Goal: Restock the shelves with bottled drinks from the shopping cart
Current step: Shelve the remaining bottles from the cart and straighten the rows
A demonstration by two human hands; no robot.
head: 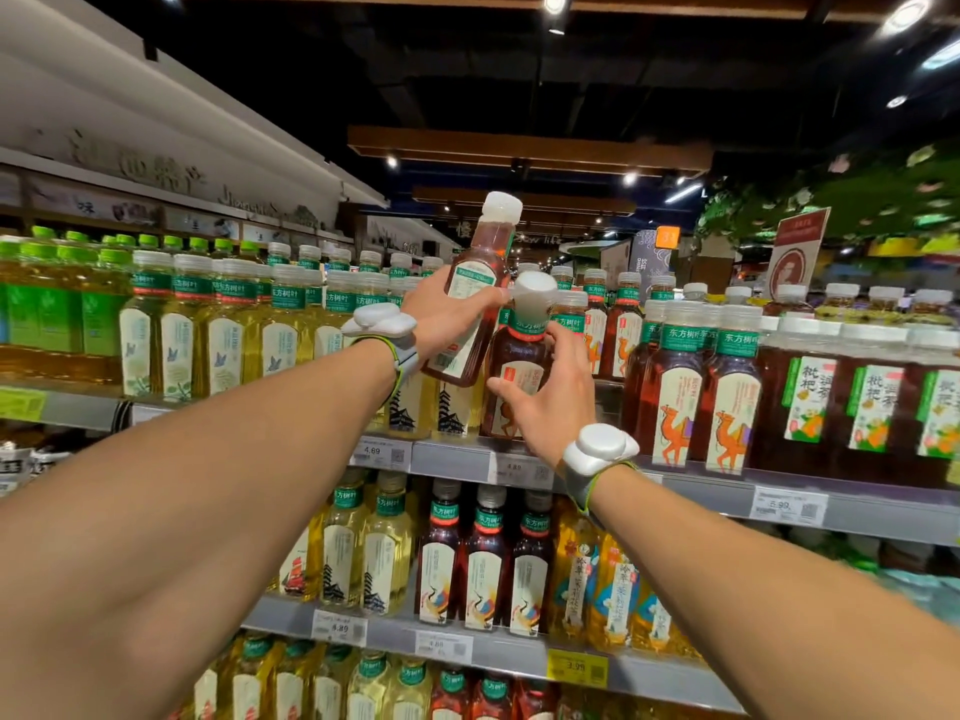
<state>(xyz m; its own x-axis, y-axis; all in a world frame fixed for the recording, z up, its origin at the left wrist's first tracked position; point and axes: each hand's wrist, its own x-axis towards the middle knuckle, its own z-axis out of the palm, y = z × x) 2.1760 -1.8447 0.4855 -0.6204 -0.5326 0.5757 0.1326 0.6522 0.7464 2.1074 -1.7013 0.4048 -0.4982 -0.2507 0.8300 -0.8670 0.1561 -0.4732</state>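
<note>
Crowded upper shelf [452,462]
The left hand [441,317] clasps a tilted bottle [483,262]; the right hand [558,407] clasps an upright bottle [519,350] between yellow teas [451,407] and camel-label bottles [675,397]

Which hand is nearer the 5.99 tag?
Right. The right hand, gripping an upright bottle, is up-left of the 5.99 tag; the left hand, holding a tilted bottle, is farther left.

东方树叶 is printed on the green neck bands [678,337] of the tea bottles [670,397] on the upper shelf [701,493]. 枇杷 is read on the labels [810,402] of the dark bottles [883,350] at the far right. 4.89 is shown on a white price tag [372,451] on that shelf's edge, and 5.99 on another white tag [787,506]. 3.99 is carried by a yellow tag [576,667] lower down. the wall lettering is too blurred to be read.
</note>
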